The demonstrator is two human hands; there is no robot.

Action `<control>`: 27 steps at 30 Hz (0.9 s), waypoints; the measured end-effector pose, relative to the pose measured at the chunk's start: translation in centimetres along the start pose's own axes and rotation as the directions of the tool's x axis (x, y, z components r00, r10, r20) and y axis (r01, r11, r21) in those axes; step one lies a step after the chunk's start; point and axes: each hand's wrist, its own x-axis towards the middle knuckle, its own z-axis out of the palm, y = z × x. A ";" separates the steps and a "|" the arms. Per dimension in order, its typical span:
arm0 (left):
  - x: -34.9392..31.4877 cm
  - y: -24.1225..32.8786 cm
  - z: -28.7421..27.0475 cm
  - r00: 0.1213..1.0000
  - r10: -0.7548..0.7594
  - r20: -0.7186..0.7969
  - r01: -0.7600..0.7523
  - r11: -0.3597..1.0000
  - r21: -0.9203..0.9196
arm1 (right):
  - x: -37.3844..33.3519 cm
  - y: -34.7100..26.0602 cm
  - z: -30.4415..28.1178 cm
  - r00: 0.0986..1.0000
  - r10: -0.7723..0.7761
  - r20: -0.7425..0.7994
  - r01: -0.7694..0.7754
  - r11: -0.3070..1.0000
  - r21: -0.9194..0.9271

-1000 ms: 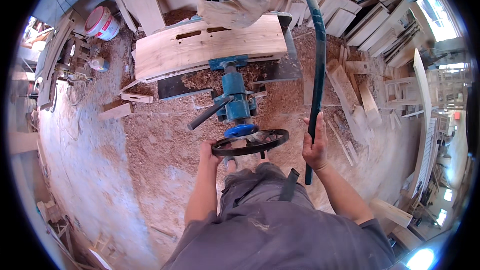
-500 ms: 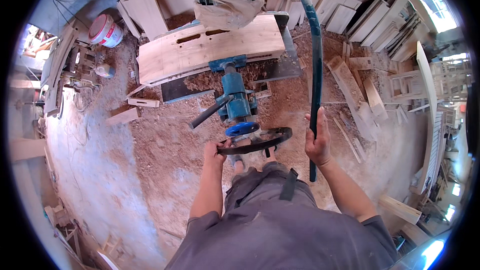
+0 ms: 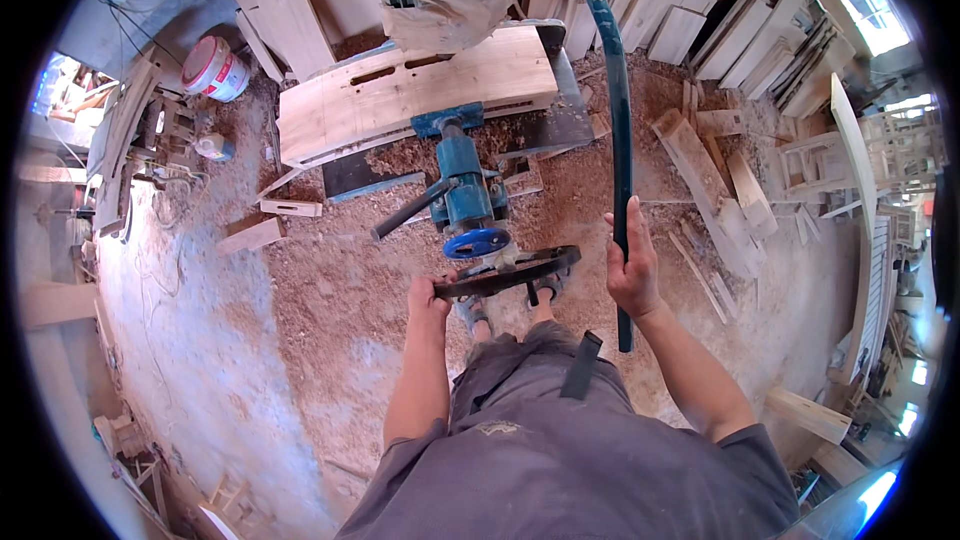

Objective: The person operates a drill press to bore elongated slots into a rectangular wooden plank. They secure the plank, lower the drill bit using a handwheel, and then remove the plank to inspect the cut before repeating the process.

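The black wheel (image 3: 510, 280) is sitting in front of the person's legs in the head view, just on the near side of a small blue wheel (image 3: 476, 243). The left hand (image 3: 427, 298) is holding the left side of the black rim, with the fingers curling round it. The right hand (image 3: 632, 268) is touching a long blue-green bar (image 3: 618, 110). Some of its fingers are pointing up along the bar, but I cannot tell if it is gripping tight or just leaning there. Past the wheels, the flat end of a blue metal clamp (image 3: 462, 175) is meeting the near side of a big wood block (image 3: 430, 80). The block is lying over a dark surface (image 3: 352, 177).

Doing this well is probably calling for a firm left hand on the outside of the rim, with fingers clear of the middle. A slanting handle (image 3: 408, 213) is sticking out near that hand, so I am thinking it is needing room. For the right hand, wrapping the bar all round is likely beating a loose palm, which could be slipping. Wood bits (image 3: 330, 285) are covering much of the floor, so standing steady is mattering too.
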 end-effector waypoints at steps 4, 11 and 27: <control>0.5 0.4 0.1 0.994 -0.108 0.008 0.108 0.993 -0.057 | 0.1 0.2 -0.1 1.000 -0.016 -0.007 0.016 1.000 -0.008; -2.4 -0.2 1.2 0.995 0.096 -0.038 -0.098 0.993 -0.069 | 0.2 -0.1 0.0 1.000 -0.014 -0.014 0.015 1.000 0.024; -1.3 -0.2 0.9 1.000 0.031 -0.001 -0.030 0.988 -0.151 | 0.3 -3.3 -3.4 0.998 0.052 0.035 -0.052 0.999 0.015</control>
